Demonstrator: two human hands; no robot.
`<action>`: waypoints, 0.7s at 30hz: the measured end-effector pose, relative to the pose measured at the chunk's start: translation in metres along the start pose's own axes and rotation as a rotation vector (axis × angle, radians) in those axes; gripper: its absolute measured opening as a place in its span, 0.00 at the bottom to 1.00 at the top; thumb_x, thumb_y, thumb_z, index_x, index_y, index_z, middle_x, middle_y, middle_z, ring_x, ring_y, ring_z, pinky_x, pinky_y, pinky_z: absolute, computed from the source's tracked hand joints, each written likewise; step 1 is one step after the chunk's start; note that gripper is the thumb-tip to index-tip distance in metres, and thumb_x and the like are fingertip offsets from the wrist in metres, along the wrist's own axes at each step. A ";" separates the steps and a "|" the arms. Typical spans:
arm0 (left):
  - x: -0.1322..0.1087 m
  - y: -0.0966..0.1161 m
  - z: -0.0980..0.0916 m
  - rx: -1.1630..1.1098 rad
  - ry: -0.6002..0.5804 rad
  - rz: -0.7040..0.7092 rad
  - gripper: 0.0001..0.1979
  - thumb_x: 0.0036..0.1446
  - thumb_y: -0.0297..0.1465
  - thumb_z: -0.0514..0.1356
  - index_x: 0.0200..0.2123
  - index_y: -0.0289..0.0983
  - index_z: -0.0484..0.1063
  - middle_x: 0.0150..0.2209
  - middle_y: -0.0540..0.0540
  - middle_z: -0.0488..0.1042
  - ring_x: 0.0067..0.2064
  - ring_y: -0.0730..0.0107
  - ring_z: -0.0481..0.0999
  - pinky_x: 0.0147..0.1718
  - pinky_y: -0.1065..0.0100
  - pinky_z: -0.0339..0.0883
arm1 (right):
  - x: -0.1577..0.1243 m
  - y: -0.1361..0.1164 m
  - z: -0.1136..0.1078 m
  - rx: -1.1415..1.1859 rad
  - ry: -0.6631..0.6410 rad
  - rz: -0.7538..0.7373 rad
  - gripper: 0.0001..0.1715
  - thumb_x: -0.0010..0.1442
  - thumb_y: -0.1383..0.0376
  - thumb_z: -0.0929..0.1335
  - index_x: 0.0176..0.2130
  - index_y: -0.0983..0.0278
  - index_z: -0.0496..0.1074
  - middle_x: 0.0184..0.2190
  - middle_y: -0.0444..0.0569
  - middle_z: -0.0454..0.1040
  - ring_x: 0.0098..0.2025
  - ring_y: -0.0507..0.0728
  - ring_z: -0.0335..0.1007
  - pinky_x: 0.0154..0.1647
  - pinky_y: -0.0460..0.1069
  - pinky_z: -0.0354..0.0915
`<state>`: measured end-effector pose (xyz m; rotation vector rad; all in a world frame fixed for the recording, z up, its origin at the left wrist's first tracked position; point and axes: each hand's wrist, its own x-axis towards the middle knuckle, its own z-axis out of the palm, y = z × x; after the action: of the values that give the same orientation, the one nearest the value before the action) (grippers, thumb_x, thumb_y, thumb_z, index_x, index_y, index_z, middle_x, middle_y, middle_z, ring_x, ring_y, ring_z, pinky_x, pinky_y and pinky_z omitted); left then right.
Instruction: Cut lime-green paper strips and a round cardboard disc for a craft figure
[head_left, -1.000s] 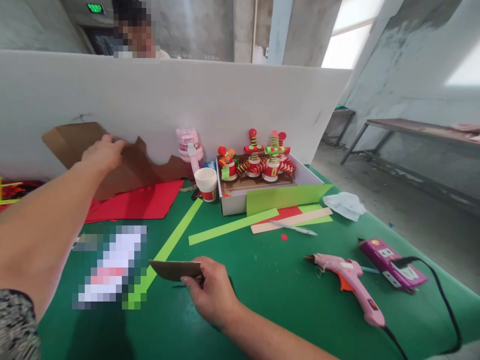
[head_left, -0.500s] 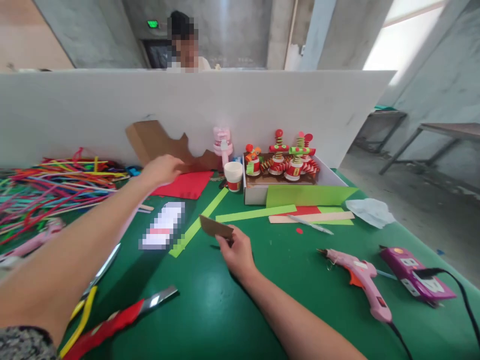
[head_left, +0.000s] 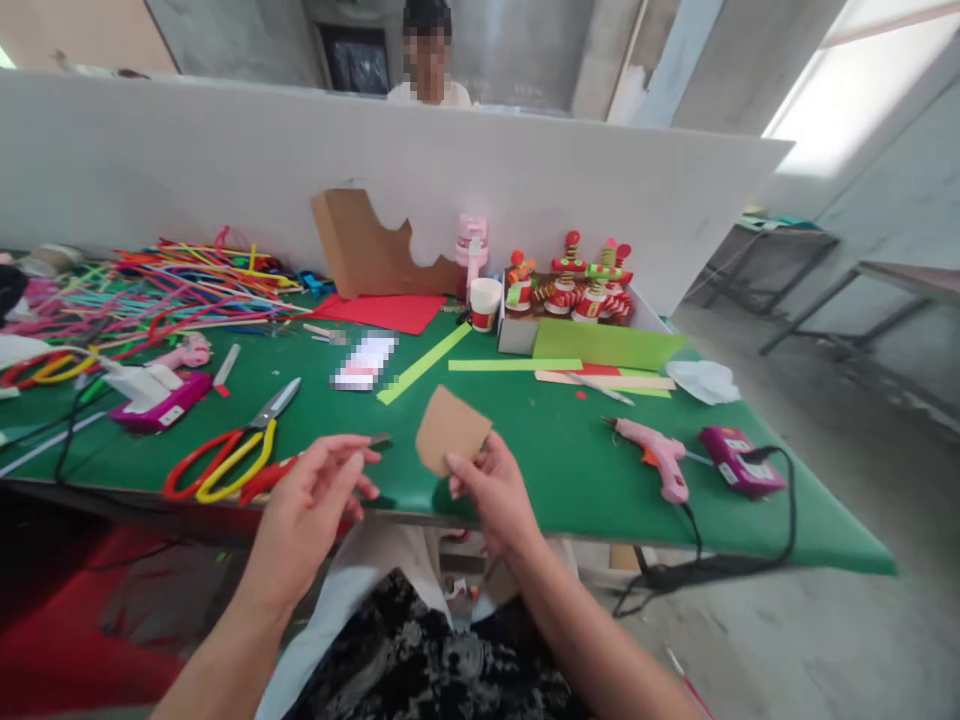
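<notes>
A small piece of brown cardboard (head_left: 452, 432) is pinched between the thumb and fingers of my right hand (head_left: 491, 490), above the table's front edge. To its left, my left hand (head_left: 315, 500) has curved, parted fingers with nothing visible in them. Partly behind that hand lies a red-handled utility knife (head_left: 274, 477); its blade tip shows past the fingertips. Scissors (head_left: 240, 445) with red and yellow handles rest just left of the knife.
Across the green table (head_left: 525, 480) are a pink glue gun (head_left: 654, 455), a purple power block (head_left: 739, 462), a phone (head_left: 365, 360), green paper strips (head_left: 427, 363), a paper cup (head_left: 485, 305), a box of paper-cup figures (head_left: 519, 335), pipe cleaners (head_left: 202, 285) and a large cardboard sheet (head_left: 367, 250). A person (head_left: 427, 90) sits behind the white partition (head_left: 247, 150).
My left hand has come back from the large cardboard sheet to the table's front, near the knife. My right hand has turned the cardboard piece so its broad face shows. The view has tilted down.
</notes>
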<state>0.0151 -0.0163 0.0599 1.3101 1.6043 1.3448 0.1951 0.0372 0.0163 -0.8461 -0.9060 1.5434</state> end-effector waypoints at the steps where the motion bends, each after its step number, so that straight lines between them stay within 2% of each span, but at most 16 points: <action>1: -0.006 -0.005 0.001 -0.091 -0.026 -0.098 0.25 0.54 0.53 0.60 0.43 0.39 0.71 0.37 0.46 0.78 0.27 0.71 0.74 0.19 0.71 0.65 | -0.017 0.005 0.000 0.017 -0.040 0.065 0.27 0.48 0.60 0.77 0.45 0.61 0.67 0.22 0.37 0.72 0.18 0.47 0.63 0.20 0.42 0.61; 4: -0.023 -0.014 0.011 -0.230 -0.220 -0.301 0.33 0.49 0.58 0.62 0.45 0.37 0.70 0.28 0.51 0.74 0.23 0.72 0.69 0.16 0.73 0.58 | -0.054 0.017 -0.003 -0.012 -0.095 0.158 0.28 0.49 0.59 0.78 0.46 0.61 0.66 0.25 0.38 0.74 0.19 0.46 0.64 0.21 0.41 0.61; 6: -0.035 -0.016 0.020 -0.235 -0.342 -0.386 0.33 0.44 0.55 0.66 0.44 0.36 0.71 0.22 0.54 0.70 0.22 0.74 0.65 0.17 0.74 0.55 | -0.071 0.022 -0.009 -0.075 -0.115 0.159 0.27 0.50 0.59 0.77 0.47 0.60 0.67 0.28 0.39 0.76 0.20 0.46 0.65 0.22 0.42 0.63; 8: -0.045 -0.019 0.026 -0.231 -0.394 -0.439 0.31 0.39 0.51 0.69 0.41 0.35 0.72 0.22 0.55 0.69 0.21 0.78 0.62 0.18 0.75 0.53 | -0.088 0.024 -0.020 -0.208 -0.148 0.124 0.25 0.53 0.59 0.75 0.49 0.60 0.68 0.31 0.41 0.77 0.23 0.49 0.69 0.26 0.44 0.67; 9: -0.049 -0.021 0.027 -0.236 -0.399 -0.452 0.31 0.37 0.49 0.70 0.40 0.34 0.73 0.23 0.54 0.71 0.21 0.79 0.61 0.19 0.75 0.52 | -0.098 0.024 -0.029 -0.308 -0.176 0.090 0.24 0.56 0.59 0.74 0.51 0.59 0.69 0.34 0.43 0.78 0.27 0.51 0.73 0.30 0.46 0.70; 11: -0.055 -0.025 0.026 -0.257 -0.385 -0.454 0.31 0.37 0.48 0.70 0.41 0.34 0.73 0.25 0.53 0.71 0.20 0.81 0.59 0.19 0.75 0.51 | -0.120 0.024 -0.054 -0.591 -0.264 -0.019 0.20 0.59 0.59 0.72 0.51 0.59 0.73 0.40 0.49 0.80 0.40 0.57 0.77 0.44 0.53 0.73; 13: -0.058 -0.029 0.022 -0.264 -0.364 -0.454 0.31 0.37 0.49 0.69 0.40 0.34 0.74 0.24 0.54 0.71 0.20 0.80 0.59 0.18 0.75 0.50 | -0.141 0.021 -0.087 -0.918 -0.437 -0.086 0.14 0.60 0.59 0.71 0.46 0.58 0.79 0.49 0.53 0.80 0.55 0.65 0.73 0.59 0.63 0.65; 14: -0.059 -0.031 0.019 -0.259 -0.356 -0.455 0.31 0.37 0.49 0.69 0.40 0.34 0.74 0.24 0.54 0.71 0.20 0.80 0.60 0.18 0.74 0.50 | -0.149 0.018 -0.105 -1.107 -0.407 -0.123 0.11 0.55 0.60 0.73 0.40 0.58 0.81 0.52 0.54 0.78 0.61 0.71 0.67 0.64 0.68 0.57; 15: -0.060 -0.033 0.017 -0.250 -0.352 -0.450 0.30 0.37 0.50 0.68 0.39 0.34 0.74 0.23 0.53 0.71 0.20 0.79 0.61 0.17 0.74 0.50 | -0.156 0.016 -0.121 -1.262 -0.286 -0.149 0.05 0.54 0.63 0.74 0.34 0.59 0.82 0.54 0.55 0.77 0.64 0.75 0.62 0.67 0.73 0.47; 16: -0.061 -0.034 0.016 -0.240 -0.353 -0.438 0.30 0.38 0.50 0.68 0.39 0.34 0.74 0.23 0.53 0.70 0.20 0.79 0.61 0.17 0.75 0.50 | -0.160 0.013 -0.134 -1.361 -0.126 -0.161 0.06 0.55 0.66 0.72 0.31 0.59 0.82 0.56 0.56 0.76 0.66 0.76 0.58 0.68 0.75 0.39; 17: -0.062 -0.035 0.016 -0.229 -0.359 -0.420 0.30 0.39 0.51 0.67 0.39 0.34 0.74 0.23 0.53 0.70 0.20 0.79 0.62 0.17 0.75 0.51 | -0.162 0.010 -0.143 -1.396 0.026 -0.168 0.10 0.56 0.67 0.70 0.36 0.58 0.83 0.60 0.56 0.72 0.68 0.76 0.55 0.68 0.76 0.36; 18: -0.064 -0.035 0.017 -0.217 -0.373 -0.395 0.30 0.40 0.51 0.66 0.39 0.34 0.74 0.23 0.53 0.70 0.20 0.78 0.62 0.17 0.75 0.52 | -0.162 0.008 -0.146 -1.352 0.148 -0.178 0.15 0.57 0.67 0.69 0.42 0.56 0.82 0.63 0.55 0.69 0.70 0.75 0.52 0.68 0.76 0.36; 19: -0.067 -0.034 0.020 -0.204 -0.391 -0.369 0.30 0.42 0.52 0.64 0.40 0.34 0.74 0.23 0.53 0.70 0.20 0.78 0.63 0.17 0.74 0.53 | -0.160 0.006 -0.143 -1.243 0.203 -0.176 0.20 0.58 0.66 0.69 0.49 0.55 0.80 0.65 0.54 0.66 0.70 0.73 0.52 0.69 0.74 0.40; 21: -0.074 -0.032 0.030 -0.175 -0.428 -0.320 0.30 0.44 0.53 0.61 0.41 0.34 0.74 0.24 0.52 0.71 0.20 0.77 0.64 0.18 0.73 0.56 | -0.152 0.007 -0.120 -0.893 0.158 -0.114 0.27 0.59 0.60 0.70 0.58 0.53 0.73 0.65 0.53 0.66 0.68 0.68 0.58 0.67 0.69 0.52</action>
<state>0.0543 -0.0768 0.0137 1.0901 1.3002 0.9127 0.3197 -0.1009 -0.0369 -1.4794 -1.5209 0.9156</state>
